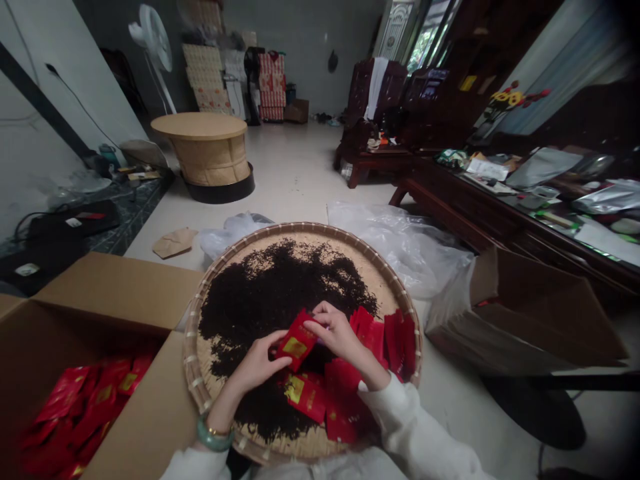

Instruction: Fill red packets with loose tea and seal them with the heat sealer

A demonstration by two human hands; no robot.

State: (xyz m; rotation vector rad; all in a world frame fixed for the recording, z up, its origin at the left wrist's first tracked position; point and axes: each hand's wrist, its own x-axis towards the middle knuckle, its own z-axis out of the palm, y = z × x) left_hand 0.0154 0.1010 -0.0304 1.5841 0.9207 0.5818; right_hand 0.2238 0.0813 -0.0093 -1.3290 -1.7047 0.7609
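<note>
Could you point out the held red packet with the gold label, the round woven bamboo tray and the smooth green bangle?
Held red packet with gold label (295, 347): head view, on its label.
Round woven bamboo tray (191, 360): head view, on its left rim.
Smooth green bangle (214, 435): head view, middle of its band.

Round, shallow, tan woven-bamboo tray (191, 363): raised rim, bare weave showing in patches near the edge.
Tray's left and far side: a broad, uneven spread of dark, wiry, leaf-like strands (250, 287), reaching down toward the near edge.
Tray's right side: flat, shiny red rectangular packets (345, 407), piled and overlapping, some close against the rim.
Pale, smooth floor (300, 173): a flattened brown paper bag (175, 243), rumpled translucent plastic sheeting (385, 247) and a drum-shaped, tan-topped table (200, 124) on a black base.
Long dark-red wooden table (450, 207): silvery pouches (545, 165), white papers (487, 168), mixed clutter.
</note>
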